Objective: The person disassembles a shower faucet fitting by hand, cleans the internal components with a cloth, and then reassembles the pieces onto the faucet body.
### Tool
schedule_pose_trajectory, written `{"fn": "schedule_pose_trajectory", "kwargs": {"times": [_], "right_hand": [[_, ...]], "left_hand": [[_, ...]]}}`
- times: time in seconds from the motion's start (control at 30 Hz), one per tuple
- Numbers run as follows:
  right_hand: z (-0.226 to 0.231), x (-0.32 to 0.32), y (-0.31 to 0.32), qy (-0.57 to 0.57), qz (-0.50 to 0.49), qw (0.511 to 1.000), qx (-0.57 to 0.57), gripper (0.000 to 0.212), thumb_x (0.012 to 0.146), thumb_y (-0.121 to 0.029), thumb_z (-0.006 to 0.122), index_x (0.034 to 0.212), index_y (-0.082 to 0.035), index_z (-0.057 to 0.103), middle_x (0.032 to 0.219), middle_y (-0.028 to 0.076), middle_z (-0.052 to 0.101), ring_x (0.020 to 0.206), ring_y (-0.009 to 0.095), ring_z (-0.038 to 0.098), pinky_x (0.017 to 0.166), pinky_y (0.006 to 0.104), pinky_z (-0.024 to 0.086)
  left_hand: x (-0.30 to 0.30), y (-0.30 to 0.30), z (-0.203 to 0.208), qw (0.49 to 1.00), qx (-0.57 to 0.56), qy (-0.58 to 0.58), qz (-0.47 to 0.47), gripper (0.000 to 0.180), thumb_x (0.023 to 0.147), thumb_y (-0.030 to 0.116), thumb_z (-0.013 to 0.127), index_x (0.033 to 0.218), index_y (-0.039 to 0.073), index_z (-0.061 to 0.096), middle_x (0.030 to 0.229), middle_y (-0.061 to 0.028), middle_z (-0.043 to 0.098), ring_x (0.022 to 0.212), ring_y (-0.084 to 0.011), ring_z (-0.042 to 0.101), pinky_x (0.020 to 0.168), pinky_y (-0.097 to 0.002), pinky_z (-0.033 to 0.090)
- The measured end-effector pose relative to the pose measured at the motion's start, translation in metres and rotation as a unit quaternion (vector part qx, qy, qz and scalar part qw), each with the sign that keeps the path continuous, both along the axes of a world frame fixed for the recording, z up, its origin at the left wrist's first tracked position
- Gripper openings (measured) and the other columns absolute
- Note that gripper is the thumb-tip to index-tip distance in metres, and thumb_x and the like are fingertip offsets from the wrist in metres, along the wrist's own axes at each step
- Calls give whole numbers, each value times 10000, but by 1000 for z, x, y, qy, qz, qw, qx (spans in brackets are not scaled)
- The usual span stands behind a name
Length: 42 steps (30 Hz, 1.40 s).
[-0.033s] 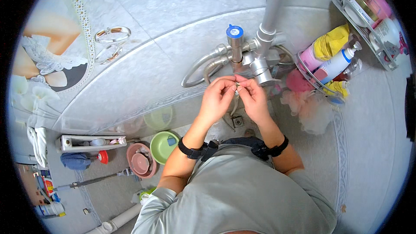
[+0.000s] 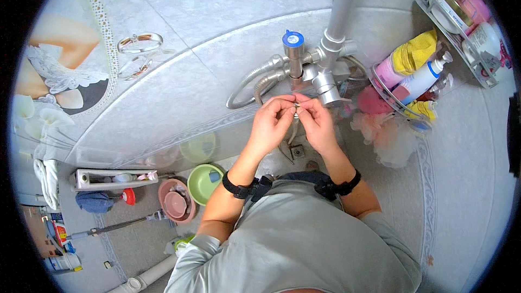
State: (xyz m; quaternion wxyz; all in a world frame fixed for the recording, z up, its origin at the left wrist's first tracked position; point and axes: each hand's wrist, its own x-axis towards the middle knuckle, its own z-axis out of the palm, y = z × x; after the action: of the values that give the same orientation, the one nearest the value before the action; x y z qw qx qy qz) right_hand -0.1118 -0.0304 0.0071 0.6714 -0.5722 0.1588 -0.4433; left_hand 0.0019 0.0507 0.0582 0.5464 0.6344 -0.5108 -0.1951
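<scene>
My left hand (image 2: 273,123) and my right hand (image 2: 317,123) meet in front of the shower pipework, fingertips pinched together. Between them is a small metallic piece (image 2: 297,107), mostly covered by the fingers and too small to name. Directly below it a thin hose (image 2: 294,129) hangs toward the floor; whether the two are joined I cannot tell. Just beyond my fingers stands a metal valve with a blue round cap (image 2: 293,39). Beside it are a thick grey pipe (image 2: 341,16) and looping braided hoses (image 2: 239,95). Both wrists wear black straps.
On the right, wire corner racks (image 2: 392,95) hold bottles and a yellow cloth, with mesh bath puffs (image 2: 393,144) hanging below. Green (image 2: 198,189) and pink (image 2: 191,214) basins sit on the floor at left, near a plunger (image 2: 128,196) and a white pipe (image 2: 154,275). A floor drain (image 2: 297,152) lies below my hands.
</scene>
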Motion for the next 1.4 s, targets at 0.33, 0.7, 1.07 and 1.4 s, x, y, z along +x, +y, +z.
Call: {"fn": "schedule_pose_trajectory", "kwargs": {"times": [0.33,0.7,1.07,1.4], "right_hand": [[20,-3,7,178,-123,973,-81,118,850,-68,626,905,27,584,960,109,658,795,162,645,697,293,510],[3,6,0,94,-118,984,-96,110,851,-48,623,936,14,590,1065,119,638,770,147,648,659,268,512],[11,7,5,117,-146,980,-68,121,848,-64,630,932,22,615,950,111,679,724,143,646,646,265,511],[9,10,7,134,-170,973,-76,117,849,-59,615,924,29,610,905,126,670,732,171,651,657,285,517]], "left_hand": [[-19,1,6,986,4,-116,121,96,851,79,621,894,-6,615,1074,-145,612,792,-228,623,650,-299,514],[-11,-5,2,990,-24,-98,101,103,847,67,616,891,-26,606,965,-136,646,785,-229,632,679,-309,513],[-4,-4,0,989,-13,-114,96,81,813,39,616,863,-23,604,935,-131,651,763,-220,638,682,-305,518],[-5,-4,-1,991,9,-59,120,99,809,66,606,837,-27,586,920,-134,650,705,-230,620,645,-318,506]]}}
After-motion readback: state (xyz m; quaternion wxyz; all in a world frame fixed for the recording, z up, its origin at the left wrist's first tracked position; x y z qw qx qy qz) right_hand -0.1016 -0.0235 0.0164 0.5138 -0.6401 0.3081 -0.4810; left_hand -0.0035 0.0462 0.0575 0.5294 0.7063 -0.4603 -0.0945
